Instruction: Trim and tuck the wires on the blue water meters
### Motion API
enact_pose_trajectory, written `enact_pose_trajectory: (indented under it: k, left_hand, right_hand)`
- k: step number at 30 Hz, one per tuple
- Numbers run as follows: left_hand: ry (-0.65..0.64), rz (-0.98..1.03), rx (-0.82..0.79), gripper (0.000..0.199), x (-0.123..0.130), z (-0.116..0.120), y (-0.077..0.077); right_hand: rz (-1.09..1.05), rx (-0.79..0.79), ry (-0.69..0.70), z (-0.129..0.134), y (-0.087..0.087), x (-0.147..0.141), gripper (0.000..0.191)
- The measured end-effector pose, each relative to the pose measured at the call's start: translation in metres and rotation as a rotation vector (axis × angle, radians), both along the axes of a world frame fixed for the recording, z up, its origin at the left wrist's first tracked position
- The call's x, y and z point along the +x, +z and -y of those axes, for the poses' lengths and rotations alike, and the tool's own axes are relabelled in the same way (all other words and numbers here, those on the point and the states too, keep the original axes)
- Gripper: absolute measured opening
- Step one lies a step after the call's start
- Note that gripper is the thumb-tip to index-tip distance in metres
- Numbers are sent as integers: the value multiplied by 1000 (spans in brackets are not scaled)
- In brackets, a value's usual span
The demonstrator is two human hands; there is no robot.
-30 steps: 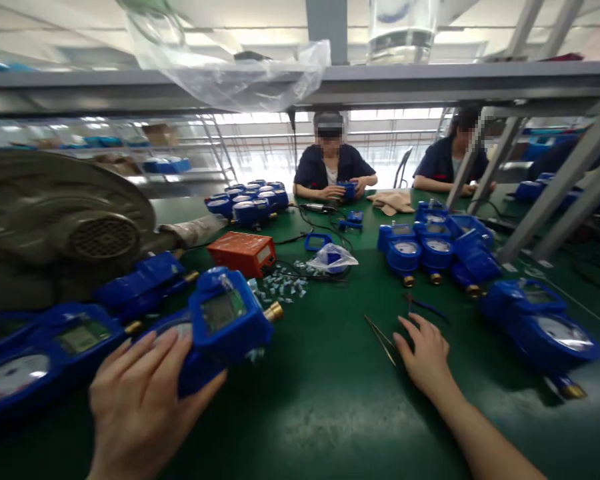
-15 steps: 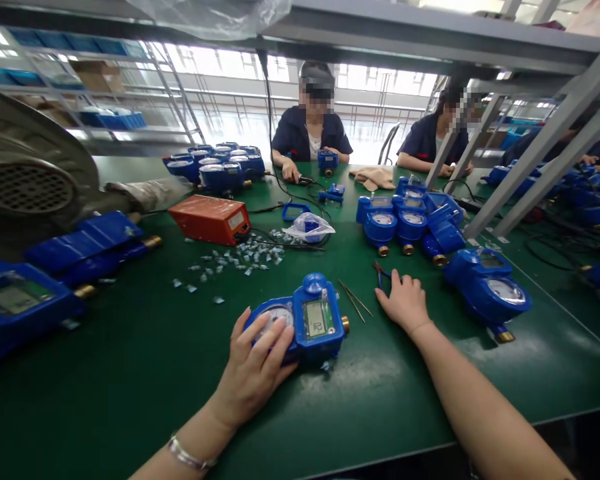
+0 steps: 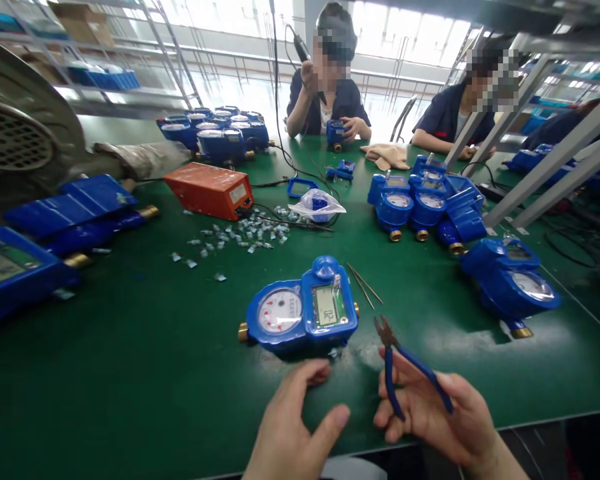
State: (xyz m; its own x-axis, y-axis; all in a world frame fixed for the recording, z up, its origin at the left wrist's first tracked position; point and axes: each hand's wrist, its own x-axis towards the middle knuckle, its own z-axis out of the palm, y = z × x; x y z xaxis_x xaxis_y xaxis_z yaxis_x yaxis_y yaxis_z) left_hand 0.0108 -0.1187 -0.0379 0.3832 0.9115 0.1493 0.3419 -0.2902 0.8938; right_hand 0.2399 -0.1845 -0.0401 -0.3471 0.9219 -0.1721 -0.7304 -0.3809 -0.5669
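A blue water meter (image 3: 300, 310) with a round dial and a small digital display lies on the green table in front of me. My left hand (image 3: 300, 417) is just below it, empty, its thumb and fingers apart. In my right hand (image 3: 425, 407) is a pair of cutting pliers (image 3: 393, 353) with blue handles; the handles are spread and the jaws point up and away from me. Metal tweezers (image 3: 364, 285) rest to the right of the meter. A small pale tag (image 3: 334, 353) sits at the meter's near edge.
Small pale tags (image 3: 250, 230) lie scattered before an orange box (image 3: 207, 190). More blue meters (image 3: 413, 200) stand at right, left and back. A blower (image 3: 25, 140) occupies the left. Across the table, a co-worker (image 3: 325, 87) holds a corded tool.
My left hand has let go of the meter and drawn back towards me. My right hand has picked up the pliers and brought them nearer. The co-worker opposite has raised a corded tool.
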Motion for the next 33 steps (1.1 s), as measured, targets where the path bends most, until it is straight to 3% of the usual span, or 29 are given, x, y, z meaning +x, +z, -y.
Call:
enact_pose_trajectory:
  k: [2,3,5,7,12,21,29,33]
  left_hand:
    - [13,233,-561,34,16,3,2]
    - [29,363,-744,36,23,2,3]
    - [58,559,-946,37,33,-5,4]
    - [66,645,-1034,31,38,-11,3]
    - [87,675,-1084,17,38,-16,-1]
    - [-48,567,-1033,25,34,-23,-2]
    - [-78,381,-965,38,32,-23,-3]
    - [-105,396,-991,41,32,-24,-4]
  right_hand:
    - [-80,13,57,8,-4,-13,61]
    - [-97,18,69,10,-5,-16,64]
    - [-99,19,69,11,-5,-20,69]
    - [-79,8,68,11,-4,-19,71]
    - [-36,-20,110,11,5,-16,72]
    - [208,-210,109,4,13,-10,60]
    - [590,-117,225,-6,16,7,59]
    - [700,-64,235,-10,17,8,55]
